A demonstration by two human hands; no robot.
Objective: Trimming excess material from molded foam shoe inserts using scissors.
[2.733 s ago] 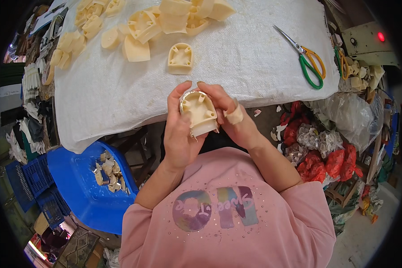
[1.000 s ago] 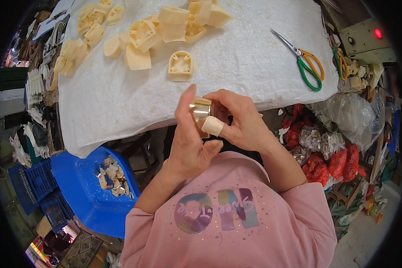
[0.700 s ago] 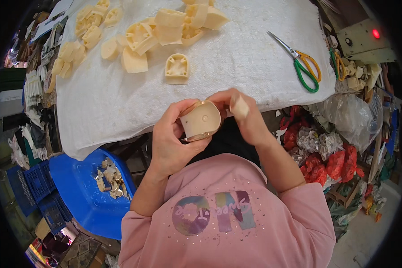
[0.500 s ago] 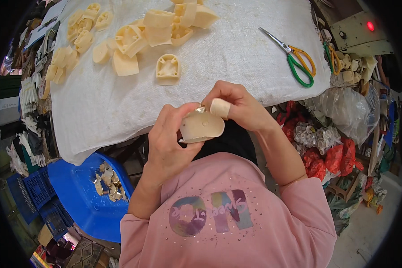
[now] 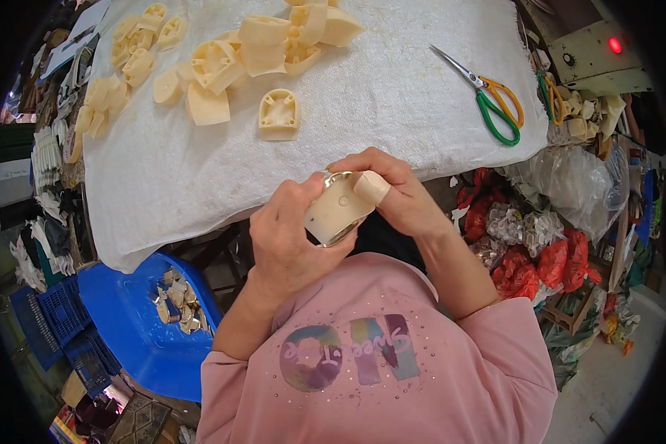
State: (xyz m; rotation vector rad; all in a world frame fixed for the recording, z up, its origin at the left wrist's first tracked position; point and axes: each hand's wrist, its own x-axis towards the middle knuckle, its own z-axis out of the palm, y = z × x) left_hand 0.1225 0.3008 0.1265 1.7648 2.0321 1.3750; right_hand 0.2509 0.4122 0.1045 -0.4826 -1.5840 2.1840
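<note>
My left hand (image 5: 281, 228) is closed around a shoe heel (image 5: 334, 210), gripping its left side and lower edge. The heel has a cream face with a small round mark and a shiny, gold-like wrapping along its edges. On its upper right, my right hand (image 5: 399, 194) is closed too, fingers behind the rim and thumb on the face. A beige wrap (image 5: 371, 187) covers the right thumb. The fingertips behind the heel are hidden. Bare cream heels lie on the white cloth (image 5: 392, 96), the nearest single heel (image 5: 279, 115) with its hollow side up.
Piled heels (image 5: 263, 52) stand at the back left. Scissors (image 5: 488, 96) with green and yellow handles lie on the cloth's right. A blue basin (image 5: 137, 348) with shiny scraps (image 5: 183, 302) is at lower left. Red bags (image 5: 555, 266) sit at right.
The heel has turned in my hands, showing more shiny edge at the top and bottom. My right hand has shifted a little lower, and its wrapped thumb is now against the heel's face.
</note>
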